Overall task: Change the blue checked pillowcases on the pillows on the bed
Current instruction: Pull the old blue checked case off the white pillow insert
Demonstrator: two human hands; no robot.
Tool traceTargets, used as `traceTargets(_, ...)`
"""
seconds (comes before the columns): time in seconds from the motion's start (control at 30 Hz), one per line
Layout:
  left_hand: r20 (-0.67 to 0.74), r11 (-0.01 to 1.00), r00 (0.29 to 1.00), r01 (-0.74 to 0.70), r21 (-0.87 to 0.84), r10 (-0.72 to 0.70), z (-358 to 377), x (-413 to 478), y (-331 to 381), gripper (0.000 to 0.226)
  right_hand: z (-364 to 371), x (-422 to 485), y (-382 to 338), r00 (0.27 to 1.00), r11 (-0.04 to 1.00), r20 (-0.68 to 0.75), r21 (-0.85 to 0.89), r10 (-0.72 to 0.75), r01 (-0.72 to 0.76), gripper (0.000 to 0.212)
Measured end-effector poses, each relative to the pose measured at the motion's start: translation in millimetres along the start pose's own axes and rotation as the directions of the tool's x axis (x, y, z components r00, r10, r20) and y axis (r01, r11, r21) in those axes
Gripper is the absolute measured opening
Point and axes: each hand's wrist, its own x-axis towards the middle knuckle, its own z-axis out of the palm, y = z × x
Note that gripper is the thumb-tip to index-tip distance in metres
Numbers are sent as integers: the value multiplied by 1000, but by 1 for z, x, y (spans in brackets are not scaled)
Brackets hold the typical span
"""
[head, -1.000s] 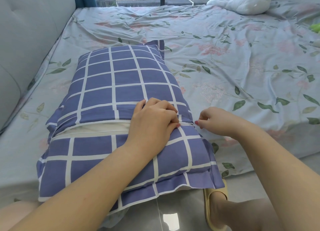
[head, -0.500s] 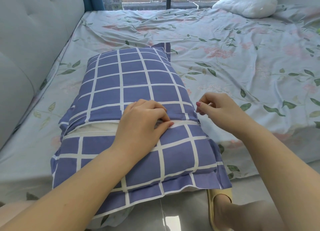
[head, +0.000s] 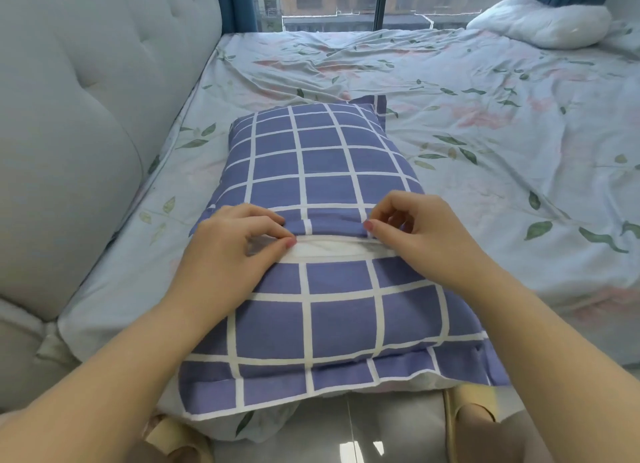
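Note:
A pillow in a blue checked pillowcase (head: 322,157) lies on the bed near its front edge. A slit across the case's middle shows the white pillow (head: 329,247) inside. My left hand (head: 232,251) rests at the slit's left side, thumb and forefinger pinching the lower edge of the opening. At the right end of the slit my right hand (head: 422,230) has its fingers curled and pinches the upper flap. A bare white pillow (head: 543,22) lies at the bed's far right corner.
The floral sheet (head: 485,123) covers the bed, wrinkled toward the window. A grey padded headboard (head: 86,116) runs along the left. A window (head: 329,1) stands behind the bed. My feet in yellow slippers (head: 471,417) stand on the floor below the bed edge.
My left hand slid left along the slit and my right hand moved in onto the pillowcase to take the flap. More white pillow shows. The view shifted left and lower.

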Motion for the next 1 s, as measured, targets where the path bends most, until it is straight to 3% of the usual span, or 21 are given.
traceTargets(0.27, -28, 994, 996, 77, -74, -79, -28, -16, -15, 8, 30, -6, -33, 986, 993, 135, -46, -98, 105, 6)
traceTargets(0.47, 195, 975, 968, 183, -124, -157, -40, -24, -25, 29, 41, -20, -48, 972, 992, 203, -29, -117, 125, 12)
traceTargets(0.6, 252, 964, 943, 248, -98, -217, -47, -26, -26, 40, 47, -29, -57, 948, 988, 290, -38, -130, 147, 17)
traceTargets(0.77, 396, 947, 888, 301, -114, -235, -52, -33, -25, 43, 50, -34, -59, 903, 998, 425, 4, -62, 67, 16)
traceTargets(0.83, 416, 927, 872, 344, -147, -258, -53, -34, -24, 48, 51, -32, -58, 914, 998, 402, 12, -54, 54, 14)
traceTargets(0.93, 431, 877, 841, 441, -192, -328, -56, -33, -22, 57, 52, -28, -53, 967, 996, 248, 78, -53, 34, 7)
traceTargets(1.0, 432, 865, 832, 462, -196, -347, -57, -34, -20, 62, 54, -25, -49, 987, 997, 142, 2, -79, 80, 13)
